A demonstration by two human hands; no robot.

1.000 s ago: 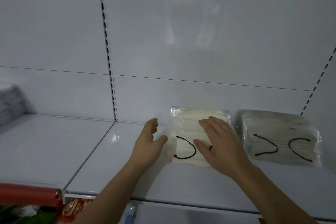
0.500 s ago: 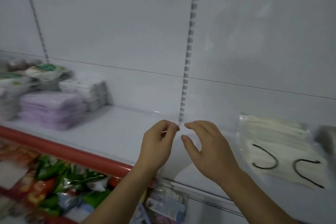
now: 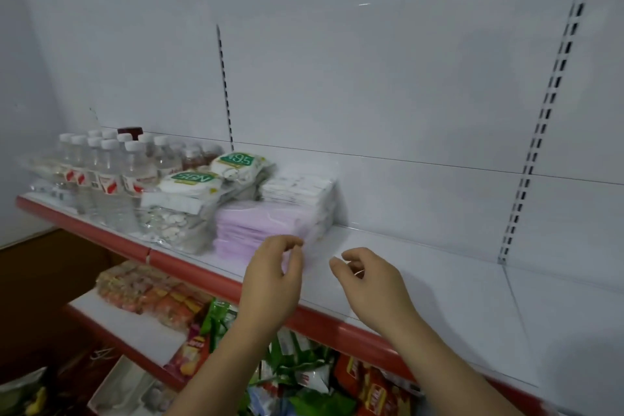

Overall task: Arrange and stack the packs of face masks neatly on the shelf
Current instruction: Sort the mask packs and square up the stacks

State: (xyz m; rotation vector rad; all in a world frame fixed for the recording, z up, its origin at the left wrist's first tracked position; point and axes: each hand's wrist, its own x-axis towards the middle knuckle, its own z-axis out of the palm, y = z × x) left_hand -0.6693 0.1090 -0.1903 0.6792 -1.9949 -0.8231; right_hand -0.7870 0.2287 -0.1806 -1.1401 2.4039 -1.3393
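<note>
just beyond left hand: purple mask pack; right hand apart.

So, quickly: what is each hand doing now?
Left hand: empty, fingers loosely curled, by the purple mask pack.
Right hand: empty, fingers loosely curled.

Both hands hover over the white shelf, fingers loosely curled, holding nothing. The left hand is just in front of a stack of pink face mask packs; the right hand hangs apart, further right. N95 mask packs and water bottles stand further left.
</note>
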